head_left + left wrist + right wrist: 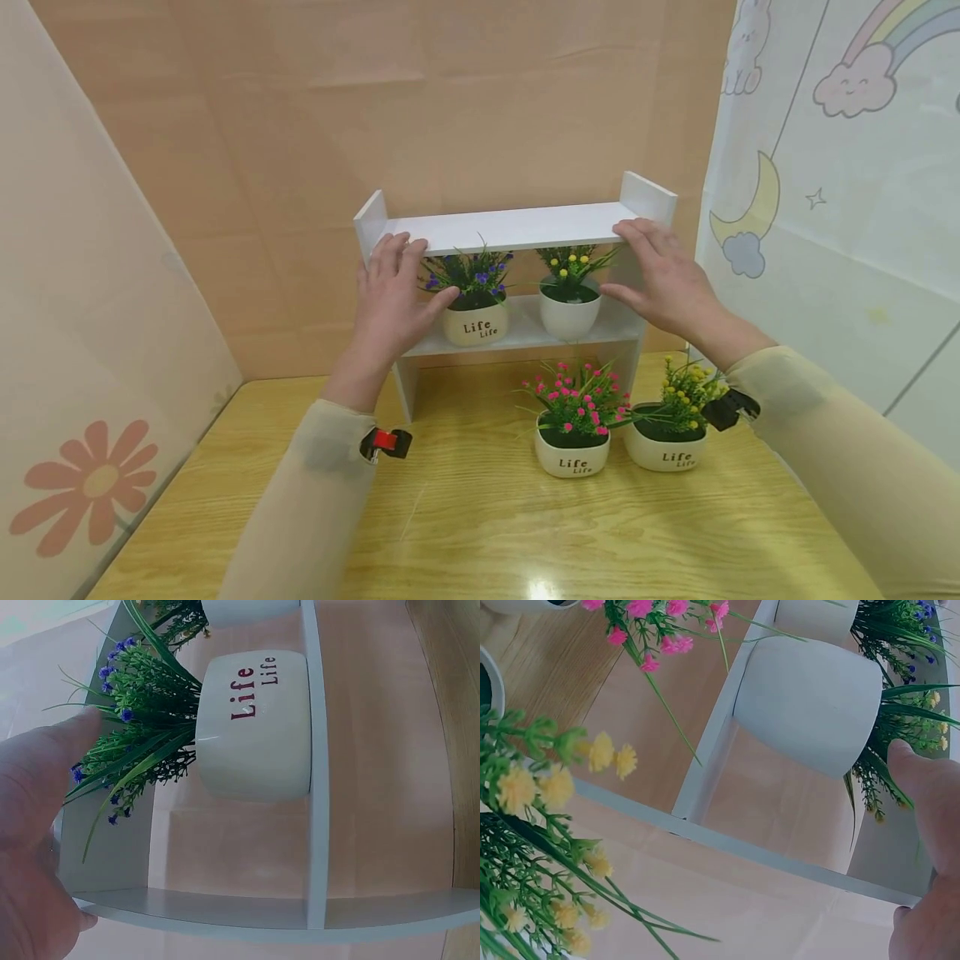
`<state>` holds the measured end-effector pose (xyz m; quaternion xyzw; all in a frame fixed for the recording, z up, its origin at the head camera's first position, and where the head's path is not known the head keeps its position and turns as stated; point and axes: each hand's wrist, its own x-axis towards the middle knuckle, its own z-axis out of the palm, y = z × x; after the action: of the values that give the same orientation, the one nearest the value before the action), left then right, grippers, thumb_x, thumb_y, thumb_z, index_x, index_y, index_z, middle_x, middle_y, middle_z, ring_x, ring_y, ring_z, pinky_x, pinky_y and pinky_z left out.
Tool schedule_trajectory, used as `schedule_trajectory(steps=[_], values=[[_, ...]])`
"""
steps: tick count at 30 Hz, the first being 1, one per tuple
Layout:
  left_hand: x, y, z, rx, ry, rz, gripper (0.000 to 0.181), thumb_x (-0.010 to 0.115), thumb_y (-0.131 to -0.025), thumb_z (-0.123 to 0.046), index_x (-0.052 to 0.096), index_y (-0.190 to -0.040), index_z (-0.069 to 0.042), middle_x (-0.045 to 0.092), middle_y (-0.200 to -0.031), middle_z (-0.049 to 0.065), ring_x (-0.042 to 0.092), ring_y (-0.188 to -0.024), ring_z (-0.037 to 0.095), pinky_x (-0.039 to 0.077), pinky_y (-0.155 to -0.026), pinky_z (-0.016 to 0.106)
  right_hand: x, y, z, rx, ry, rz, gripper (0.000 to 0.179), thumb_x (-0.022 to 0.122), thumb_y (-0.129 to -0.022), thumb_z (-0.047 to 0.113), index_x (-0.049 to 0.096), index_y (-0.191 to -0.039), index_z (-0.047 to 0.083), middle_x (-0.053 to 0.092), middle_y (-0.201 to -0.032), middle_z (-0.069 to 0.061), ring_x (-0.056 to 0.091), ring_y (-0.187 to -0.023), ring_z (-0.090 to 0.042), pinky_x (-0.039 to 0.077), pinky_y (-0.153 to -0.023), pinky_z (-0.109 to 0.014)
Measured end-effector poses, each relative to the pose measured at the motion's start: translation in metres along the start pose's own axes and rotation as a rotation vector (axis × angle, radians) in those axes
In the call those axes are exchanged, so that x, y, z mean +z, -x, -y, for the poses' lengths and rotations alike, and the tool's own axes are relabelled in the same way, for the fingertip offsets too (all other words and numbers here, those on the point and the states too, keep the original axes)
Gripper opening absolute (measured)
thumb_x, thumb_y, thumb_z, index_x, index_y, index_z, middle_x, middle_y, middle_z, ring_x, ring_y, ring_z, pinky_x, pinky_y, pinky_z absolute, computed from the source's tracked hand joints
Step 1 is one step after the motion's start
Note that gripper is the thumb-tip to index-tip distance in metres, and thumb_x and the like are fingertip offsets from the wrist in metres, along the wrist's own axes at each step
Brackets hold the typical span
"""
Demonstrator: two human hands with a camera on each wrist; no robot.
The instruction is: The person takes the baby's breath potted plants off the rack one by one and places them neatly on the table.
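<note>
A small white two-tier shelf (517, 227) stands on the table against the back wall. My left hand (393, 300) rests its fingers at the top board's left front corner, thumb extended before the purple-flowered potted plant (476, 323). At the right front corner, the fingers of my right hand (667, 279) touch the same board. Its thumb points inward near a yellow-flowered potted plant (570, 315). Both these pots stand on the middle board. In the left wrist view, the left thumb (79, 731) lies beside the purple flowers; the right thumb (911, 765) similarly nears leaves.
On the wooden table (465, 517), a pink-flowered potted plant (573, 454) stands in front of the shelf. Beside it, below my right forearm, is another yellow-flowered potted plant (667, 450). Patterned panels (840, 217) enclose the sides, and a plain orange-beige wall (450, 108) rises behind.
</note>
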<state>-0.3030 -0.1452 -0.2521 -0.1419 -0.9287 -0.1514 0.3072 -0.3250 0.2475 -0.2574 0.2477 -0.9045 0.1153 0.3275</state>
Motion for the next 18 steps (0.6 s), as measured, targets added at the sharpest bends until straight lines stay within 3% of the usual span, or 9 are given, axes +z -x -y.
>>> schedule_trajectory(steps=[5, 18], values=[[0.003, 0.004, 0.000, 0.001, 0.065, -0.029, 0.084, 0.069, -0.088, -0.061, 0.035, -0.153, -0.019, 0.017, -0.163, 0.008, 0.001, -0.153, 0.025, 0.005, -0.121, 0.052, 0.000, 0.000, -0.001, 0.001, 0.010, 0.004, 0.089, 0.082, -0.086, 0.034, 0.031, -0.156, 0.010, 0.033, -0.156, -0.014, 0.027, -0.145, -0.035, 0.042, -0.100, -0.064], [0.012, 0.025, 0.002, 0.084, 0.167, -0.187, 0.092, 0.076, -0.086, -0.052, 0.030, -0.156, -0.014, 0.021, -0.160, 0.013, 0.006, -0.152, 0.032, 0.008, -0.121, 0.053, 0.003, 0.000, 0.001, -0.002, 0.032, 0.003, 0.091, 0.083, -0.085, 0.034, 0.030, -0.156, 0.010, 0.032, -0.155, -0.015, 0.026, -0.145, -0.036, 0.040, -0.101, -0.064]])
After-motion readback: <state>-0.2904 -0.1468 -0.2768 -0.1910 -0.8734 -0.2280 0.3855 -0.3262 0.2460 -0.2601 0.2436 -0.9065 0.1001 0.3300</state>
